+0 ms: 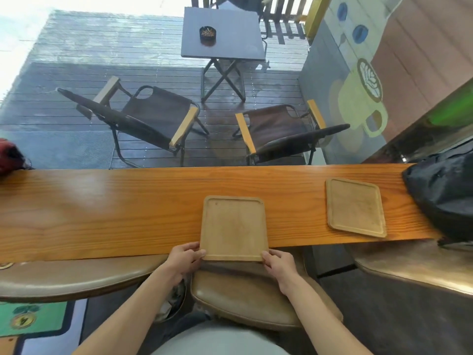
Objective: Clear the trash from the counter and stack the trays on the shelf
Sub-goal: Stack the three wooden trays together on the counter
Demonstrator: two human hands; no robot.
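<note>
A square wooden tray (233,226) lies on the long wooden counter (102,208), its near edge hanging over the counter's front edge. My left hand (185,257) grips the tray's near left corner and my right hand (277,262) grips its near right corner. A second, empty wooden tray (355,207) lies flat on the counter further right, apart from both hands. I see no trash on the counter.
A black bag (442,196) rests on the counter's right end and a dark red object (10,156) at its left end. Padded stools (243,295) stand below the counter. Beyond the glass are two folding chairs (153,116) and a small table with an ashtray (207,34).
</note>
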